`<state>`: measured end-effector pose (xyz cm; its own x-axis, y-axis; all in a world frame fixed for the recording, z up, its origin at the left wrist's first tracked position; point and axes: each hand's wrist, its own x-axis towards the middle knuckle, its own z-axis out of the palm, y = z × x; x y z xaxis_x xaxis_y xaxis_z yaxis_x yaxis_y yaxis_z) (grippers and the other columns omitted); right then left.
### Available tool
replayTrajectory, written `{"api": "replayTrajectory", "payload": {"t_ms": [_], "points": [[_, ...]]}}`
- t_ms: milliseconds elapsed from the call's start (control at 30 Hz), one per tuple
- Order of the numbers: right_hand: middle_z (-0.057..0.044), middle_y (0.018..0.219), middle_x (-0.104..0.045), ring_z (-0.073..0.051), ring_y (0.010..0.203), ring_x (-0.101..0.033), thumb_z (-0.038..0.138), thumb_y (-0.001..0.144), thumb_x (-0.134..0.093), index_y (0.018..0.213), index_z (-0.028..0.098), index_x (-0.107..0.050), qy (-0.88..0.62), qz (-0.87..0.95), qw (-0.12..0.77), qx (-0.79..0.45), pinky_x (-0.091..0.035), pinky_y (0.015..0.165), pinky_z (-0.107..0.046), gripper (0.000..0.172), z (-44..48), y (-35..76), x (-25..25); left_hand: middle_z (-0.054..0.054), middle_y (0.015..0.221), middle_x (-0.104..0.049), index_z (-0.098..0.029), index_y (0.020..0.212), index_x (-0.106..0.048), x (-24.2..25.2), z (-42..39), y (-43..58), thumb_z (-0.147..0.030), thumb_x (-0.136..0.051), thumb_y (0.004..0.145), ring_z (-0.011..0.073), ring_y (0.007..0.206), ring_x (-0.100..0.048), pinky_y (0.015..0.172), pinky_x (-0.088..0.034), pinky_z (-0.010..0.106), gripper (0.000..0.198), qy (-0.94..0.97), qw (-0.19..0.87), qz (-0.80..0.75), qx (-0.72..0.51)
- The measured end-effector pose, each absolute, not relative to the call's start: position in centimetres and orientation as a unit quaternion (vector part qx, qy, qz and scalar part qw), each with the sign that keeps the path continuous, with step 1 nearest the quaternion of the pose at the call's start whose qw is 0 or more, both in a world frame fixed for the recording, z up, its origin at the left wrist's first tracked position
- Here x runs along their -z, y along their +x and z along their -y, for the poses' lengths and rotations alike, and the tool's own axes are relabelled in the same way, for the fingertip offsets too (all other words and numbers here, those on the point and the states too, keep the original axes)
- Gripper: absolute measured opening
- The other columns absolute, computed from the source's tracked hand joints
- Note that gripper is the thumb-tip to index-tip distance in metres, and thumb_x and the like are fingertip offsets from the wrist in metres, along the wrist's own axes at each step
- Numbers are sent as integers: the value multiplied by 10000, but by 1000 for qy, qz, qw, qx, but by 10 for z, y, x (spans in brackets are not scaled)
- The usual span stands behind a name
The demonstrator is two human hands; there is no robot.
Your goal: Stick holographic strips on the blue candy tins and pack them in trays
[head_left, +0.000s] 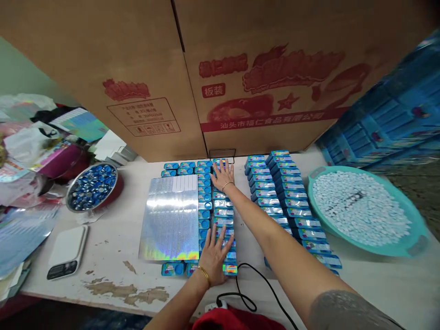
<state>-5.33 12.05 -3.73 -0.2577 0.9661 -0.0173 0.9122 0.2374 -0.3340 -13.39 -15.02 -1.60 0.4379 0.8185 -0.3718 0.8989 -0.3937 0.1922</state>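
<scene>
Head view looks down on a worn white table (110,288), where our left hand (213,259) and right hand (222,176) lie along a column of small blue tins (223,215). Our left hand covers the near end, its fingers spread and pressing down flat, though they may curl over a tin's edge; from this angle we cannot be sure. Our right hand rests at the far end, fingers fanned, with no pinch on anything. Placed like this, the two hands seem to be steadying the column and keeping it straight.

A holographic sheet (168,217) lies just beside the column, its edge along a neighbouring line of tins, which suggests that the sheet is being lined up against them. More tins stand in slanting rows (275,188) to the right, overlapping like shingles, perhaps to fit many into a small space.

Within reach on our right sits a turquoise basin (319,201) heaped with white pellets. On our left are a steel bowl (92,187) of blue-wrapped pieces and a digital scale (67,252), placed near the table's edge. A large cardboard carton (275,78) with red print stands at the far side.
</scene>
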Motion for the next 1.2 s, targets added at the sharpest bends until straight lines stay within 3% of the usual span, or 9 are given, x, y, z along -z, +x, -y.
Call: {"api": "replayTrajectory", "payload": {"t_ms": [433,900,1200], "points": [[-77,1605,-218,-382,1461,-55,447,972,-258,1515,248,-316,-602,784,92,-120,-209,1100,-599,582,-123,-48,51,151,1601,178,-215,1551,-81,16,143,-131,-399,-662,616,484,1441,120,1144,-19,640,1116,838,218,-492,87],[-59,1587,-273,-371,1459,-80,415,948,-337,1481,244,-394,-600,785,105,-117,-188,1121,-572,563,-126,12,57,158,1601,169,-183,1554,-52,25,134,-78,-434,-716,578,505,1436,107,1144,-10,652,1207,851,265,-449,58],[-67,1581,-284,-362,1451,-126,450,959,-316,1478,228,-398,-589,800,79,-90,-155,1144,-567,570,-125,39,61,227,1590,136,-132,1543,-98,27,133,-45,-508,-751,578,520,1433,89,1141,-16,650,1225,856,278,-434,42]]}}
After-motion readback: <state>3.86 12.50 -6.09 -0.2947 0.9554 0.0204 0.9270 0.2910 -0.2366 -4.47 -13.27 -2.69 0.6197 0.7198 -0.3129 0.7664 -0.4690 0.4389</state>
